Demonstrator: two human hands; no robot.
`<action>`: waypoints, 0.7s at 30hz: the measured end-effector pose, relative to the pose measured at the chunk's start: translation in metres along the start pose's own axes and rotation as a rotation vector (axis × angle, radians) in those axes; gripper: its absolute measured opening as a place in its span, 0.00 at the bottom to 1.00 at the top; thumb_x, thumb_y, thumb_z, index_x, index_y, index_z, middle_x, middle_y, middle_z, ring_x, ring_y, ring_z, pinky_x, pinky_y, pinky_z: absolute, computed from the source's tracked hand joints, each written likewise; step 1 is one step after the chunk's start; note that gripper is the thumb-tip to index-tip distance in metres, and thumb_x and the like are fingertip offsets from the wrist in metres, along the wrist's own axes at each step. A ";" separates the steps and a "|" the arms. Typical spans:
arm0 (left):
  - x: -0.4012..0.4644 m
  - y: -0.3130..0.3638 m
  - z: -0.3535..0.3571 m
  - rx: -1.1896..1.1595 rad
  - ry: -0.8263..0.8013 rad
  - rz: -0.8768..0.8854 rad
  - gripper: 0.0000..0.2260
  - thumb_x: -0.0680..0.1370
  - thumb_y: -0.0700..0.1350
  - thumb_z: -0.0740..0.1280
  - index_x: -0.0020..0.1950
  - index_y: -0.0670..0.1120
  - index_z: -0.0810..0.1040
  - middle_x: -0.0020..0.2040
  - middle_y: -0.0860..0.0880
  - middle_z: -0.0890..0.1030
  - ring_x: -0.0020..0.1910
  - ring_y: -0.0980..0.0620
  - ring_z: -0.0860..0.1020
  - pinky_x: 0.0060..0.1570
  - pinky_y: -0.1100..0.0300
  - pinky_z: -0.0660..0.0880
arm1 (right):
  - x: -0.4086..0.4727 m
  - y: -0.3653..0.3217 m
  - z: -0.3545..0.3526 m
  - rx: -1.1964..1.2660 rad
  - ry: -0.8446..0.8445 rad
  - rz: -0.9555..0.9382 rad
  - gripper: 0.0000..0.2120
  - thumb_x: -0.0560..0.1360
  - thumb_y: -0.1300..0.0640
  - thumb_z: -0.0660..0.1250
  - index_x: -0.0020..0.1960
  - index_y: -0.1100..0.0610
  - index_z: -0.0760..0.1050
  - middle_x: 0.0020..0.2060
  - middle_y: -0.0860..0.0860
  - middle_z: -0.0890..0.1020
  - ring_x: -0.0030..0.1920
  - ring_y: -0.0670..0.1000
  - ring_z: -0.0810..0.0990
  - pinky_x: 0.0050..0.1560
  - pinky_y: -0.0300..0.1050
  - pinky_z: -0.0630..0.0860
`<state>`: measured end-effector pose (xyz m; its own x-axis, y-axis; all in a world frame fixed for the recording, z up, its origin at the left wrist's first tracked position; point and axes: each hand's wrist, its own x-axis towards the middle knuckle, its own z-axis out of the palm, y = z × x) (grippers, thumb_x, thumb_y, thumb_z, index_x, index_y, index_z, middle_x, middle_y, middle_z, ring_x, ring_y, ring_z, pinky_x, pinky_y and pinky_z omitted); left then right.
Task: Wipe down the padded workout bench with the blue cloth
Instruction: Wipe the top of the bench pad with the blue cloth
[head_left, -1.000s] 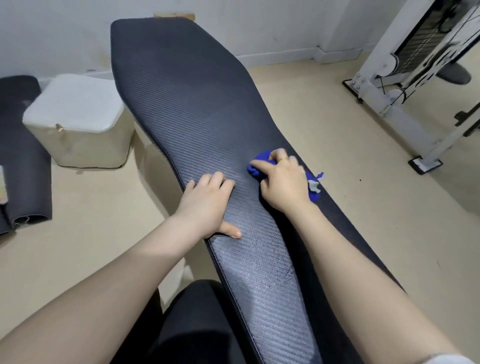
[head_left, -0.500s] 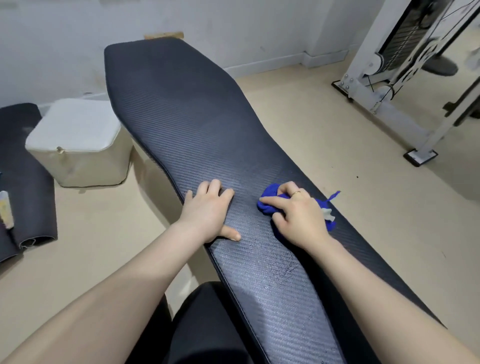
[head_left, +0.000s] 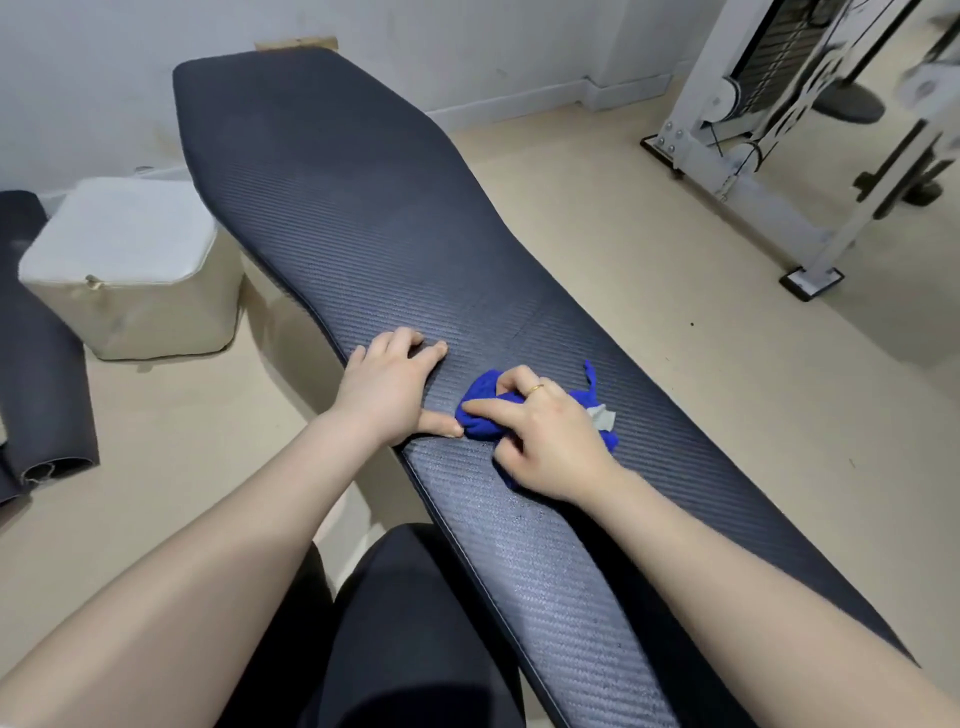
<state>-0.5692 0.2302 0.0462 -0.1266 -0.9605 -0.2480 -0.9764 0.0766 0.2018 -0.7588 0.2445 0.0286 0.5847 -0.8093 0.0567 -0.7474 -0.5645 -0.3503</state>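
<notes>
Right hand (head_left: 550, 441): fingers curled over bunched blue cloth (head_left: 483, 410), gripping it and pressing it down on the pad; ring on one finger. Cloth wadded, one tail sticking out past the knuckles toward the far side, pale tag showing beside the hand. Lies on the narrow middle stretch of the padded workout bench (head_left: 363, 218), close to the left thumb.

Left hand (head_left: 389, 384): flat, fingers straight, palm down on the bench's left edge, holding nothing; thumb tip just beside the cloth. Reads as bracing.

Outward: bench long, dark, ribbed weave, widening toward the far end by the wall. On the floor to the left, pale cushioned box (head_left: 130, 270) and rolled dark mat (head_left: 41, 364). White cable machine (head_left: 753, 130) well off to the right.

Step in hand, by judgement: wiping stroke across the mid section. Wide far half probably not yet reached; surface gives no clear sign either way.

Next move calls for: steady downward pressure, cloth carried along the pad toward an unwiped stretch, left hand shifted clear of the path.
</notes>
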 end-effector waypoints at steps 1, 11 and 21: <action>-0.001 0.000 0.000 0.004 -0.005 0.007 0.45 0.65 0.67 0.69 0.76 0.53 0.58 0.75 0.47 0.60 0.74 0.45 0.57 0.73 0.50 0.55 | 0.002 0.012 -0.005 0.002 -0.018 -0.040 0.24 0.64 0.53 0.55 0.57 0.47 0.78 0.49 0.54 0.76 0.41 0.58 0.77 0.47 0.48 0.74; -0.025 -0.013 0.016 -1.209 0.495 -0.615 0.30 0.77 0.49 0.65 0.76 0.44 0.58 0.74 0.44 0.64 0.73 0.45 0.63 0.73 0.52 0.60 | 0.004 -0.035 0.010 -0.101 0.132 0.171 0.22 0.65 0.58 0.62 0.58 0.48 0.78 0.51 0.57 0.76 0.43 0.60 0.75 0.44 0.51 0.76; -0.033 -0.008 0.042 -1.644 0.239 -0.654 0.27 0.78 0.36 0.64 0.75 0.48 0.63 0.72 0.49 0.70 0.69 0.51 0.70 0.71 0.49 0.67 | 0.011 -0.024 0.009 -0.158 0.227 0.509 0.20 0.70 0.60 0.63 0.60 0.47 0.76 0.57 0.56 0.72 0.51 0.62 0.73 0.52 0.53 0.73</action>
<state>-0.5645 0.2728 0.0130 0.3433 -0.7478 -0.5683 0.3283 -0.4713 0.8186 -0.7312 0.2505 0.0297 0.0701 -0.9899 0.1230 -0.9650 -0.0986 -0.2428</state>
